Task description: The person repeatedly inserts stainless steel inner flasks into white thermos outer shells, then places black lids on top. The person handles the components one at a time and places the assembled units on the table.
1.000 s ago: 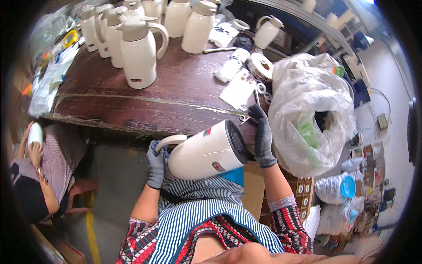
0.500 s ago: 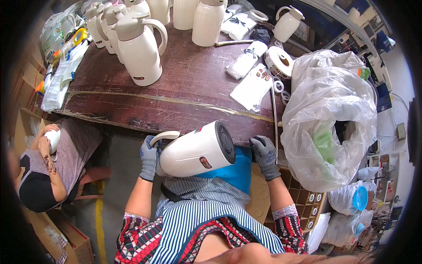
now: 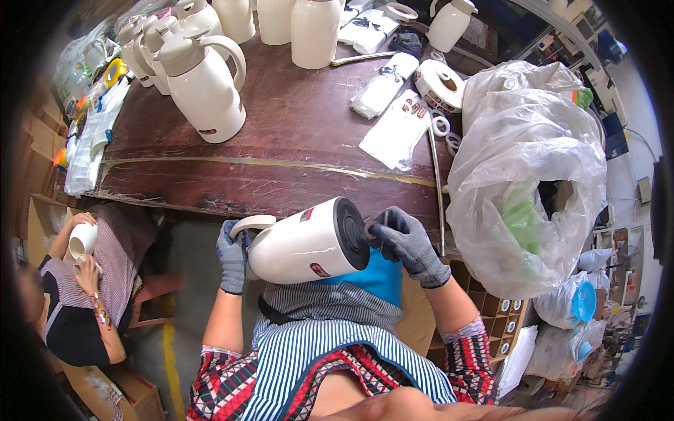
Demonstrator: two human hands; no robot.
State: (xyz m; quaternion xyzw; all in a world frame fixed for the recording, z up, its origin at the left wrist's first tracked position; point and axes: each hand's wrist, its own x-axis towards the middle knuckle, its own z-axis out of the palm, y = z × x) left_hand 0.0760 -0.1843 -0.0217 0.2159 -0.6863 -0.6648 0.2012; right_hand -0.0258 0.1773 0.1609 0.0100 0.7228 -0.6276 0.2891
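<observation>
A white vacuum jug [image 3: 295, 247] lies on its side in front of my body, its black round base [image 3: 352, 234] turned to the right. My left hand [image 3: 232, 259], in a grey glove, grips the jug's top end beside the handle. Close to the base is my gloved right hand [image 3: 414, 249], fingers pinched together. A small greyish bit shows at its fingertips, too small to name. Small dark red labels are on the jug's side. Another white jug [image 3: 203, 98] with a grey lid stands upright on the dark red table [image 3: 281, 154].
Several more jugs [image 3: 316, 35] stand at the back. On the right are a roll of stickers [image 3: 441, 85], a label sheet [image 3: 397, 133], white rings [image 3: 440, 125], a thin rod [image 3: 437, 189] and a large plastic bag [image 3: 526, 161]. At left sits a co-worker [image 3: 98, 281] holding a white jug body.
My right hand has come from the table edge to the jug's base, its fingers now pinched. The jug stays in my left hand, turned slightly. The co-worker's hands have shifted on their piece.
</observation>
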